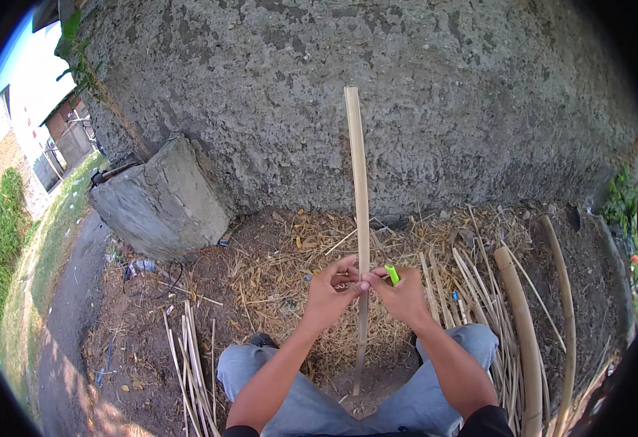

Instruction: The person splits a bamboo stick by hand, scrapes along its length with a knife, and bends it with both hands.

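Observation:
A long, pale bamboo strip [358, 167] stands nearly upright in front of me, its top against the view of the wall and its lower part running down between my knees. My left hand [327, 296] is closed on the strip at about its middle, thumb and fingers pinching it. From the other side my right hand [404, 297] pinches the same spot, the thumbs almost meeting. A bright green, rod-shaped thing [392, 274] pokes up out of my right hand; the rest of it is hidden in the fingers, so its kind does not show.
Many split bamboo strips [483, 291] lie at my right, beside a thick bamboo pole [521, 328] and a thinner one [563, 298]. More strips [194, 364] lie at my left. Straw and dry leaves cover the ground before a rough grey wall [450, 109]. A concrete block [166, 200] stands far left.

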A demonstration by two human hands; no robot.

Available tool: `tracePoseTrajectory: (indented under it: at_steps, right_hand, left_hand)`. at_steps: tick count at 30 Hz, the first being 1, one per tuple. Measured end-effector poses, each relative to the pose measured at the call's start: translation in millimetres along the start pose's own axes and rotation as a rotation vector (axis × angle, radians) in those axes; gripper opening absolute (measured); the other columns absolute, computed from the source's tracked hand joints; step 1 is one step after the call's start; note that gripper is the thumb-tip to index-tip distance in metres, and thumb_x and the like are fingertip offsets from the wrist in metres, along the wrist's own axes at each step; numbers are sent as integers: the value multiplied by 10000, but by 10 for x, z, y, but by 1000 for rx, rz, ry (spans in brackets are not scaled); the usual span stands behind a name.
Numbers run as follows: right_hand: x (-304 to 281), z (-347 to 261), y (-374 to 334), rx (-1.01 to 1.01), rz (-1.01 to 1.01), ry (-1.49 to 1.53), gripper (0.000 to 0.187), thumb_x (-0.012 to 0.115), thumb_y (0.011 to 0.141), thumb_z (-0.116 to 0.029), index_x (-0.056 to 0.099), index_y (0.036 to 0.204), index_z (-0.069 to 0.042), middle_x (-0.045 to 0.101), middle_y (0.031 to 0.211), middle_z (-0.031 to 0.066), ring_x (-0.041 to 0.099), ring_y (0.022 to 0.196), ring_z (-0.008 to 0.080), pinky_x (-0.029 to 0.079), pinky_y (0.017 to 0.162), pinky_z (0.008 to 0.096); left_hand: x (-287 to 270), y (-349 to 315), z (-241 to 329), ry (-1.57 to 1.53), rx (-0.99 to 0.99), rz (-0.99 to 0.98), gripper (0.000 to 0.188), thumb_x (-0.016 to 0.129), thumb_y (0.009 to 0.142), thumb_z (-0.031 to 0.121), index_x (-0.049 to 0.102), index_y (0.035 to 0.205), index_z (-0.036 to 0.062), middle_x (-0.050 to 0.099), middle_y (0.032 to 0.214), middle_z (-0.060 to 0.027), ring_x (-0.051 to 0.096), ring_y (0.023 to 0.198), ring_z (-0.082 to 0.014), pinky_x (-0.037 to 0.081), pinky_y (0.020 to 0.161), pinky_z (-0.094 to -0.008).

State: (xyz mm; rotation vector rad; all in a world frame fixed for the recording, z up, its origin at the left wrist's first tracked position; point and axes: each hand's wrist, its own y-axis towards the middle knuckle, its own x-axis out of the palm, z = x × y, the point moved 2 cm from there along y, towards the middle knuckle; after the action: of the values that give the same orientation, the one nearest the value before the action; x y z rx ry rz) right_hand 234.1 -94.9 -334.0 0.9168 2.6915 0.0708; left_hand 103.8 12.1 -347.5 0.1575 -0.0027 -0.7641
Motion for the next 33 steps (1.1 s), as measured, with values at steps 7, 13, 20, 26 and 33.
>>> tracePoseTrajectory:
  at_steps: [7,13,20,26,33]
  right_hand:
    - [79,1,-116,-184,-3,-121,202,783,842,-192,750,855,6,687,679,122,606,554,150,438,514,317]
    - [238,55,-166,-445,3,-234,141,781,785,-153,749,816,-18,687,723,122,666,608,285,499,552,365]
    - [306,187,-160,-537,36,-243,145,779,720,-112,761,851,-52,712,797,100,694,673,289,547,598,376]
    - [309,184,-146,-502,16,-303,156,779,703,-106,762,852,-61,714,804,92,694,675,290,551,599,377]
    - [306,248,-151,-508,22,-344,166,771,705,-115,768,864,-67,715,811,94,694,676,297,549,599,393]
  left_hand:
    - [-126,4,114,-220,185,153,419,754,876,30,599,1259,-43,670,1092,-96,687,972,-159,596,806,-287]
    - [-134,27,95,-190,211,385,239,739,909,101,690,1085,-52,728,905,-92,702,801,-134,594,726,-269]
    - [-154,52,107,-259,98,405,157,696,944,113,680,941,-44,710,807,-72,677,682,-109,572,588,-257]
    - [-228,74,164,288,465,436,107,591,990,59,607,938,-33,638,821,-66,680,646,-150,535,532,-267]
    - [-497,176,271,11,184,431,125,531,1020,70,586,944,-11,623,851,-62,688,649,-166,545,575,-275]
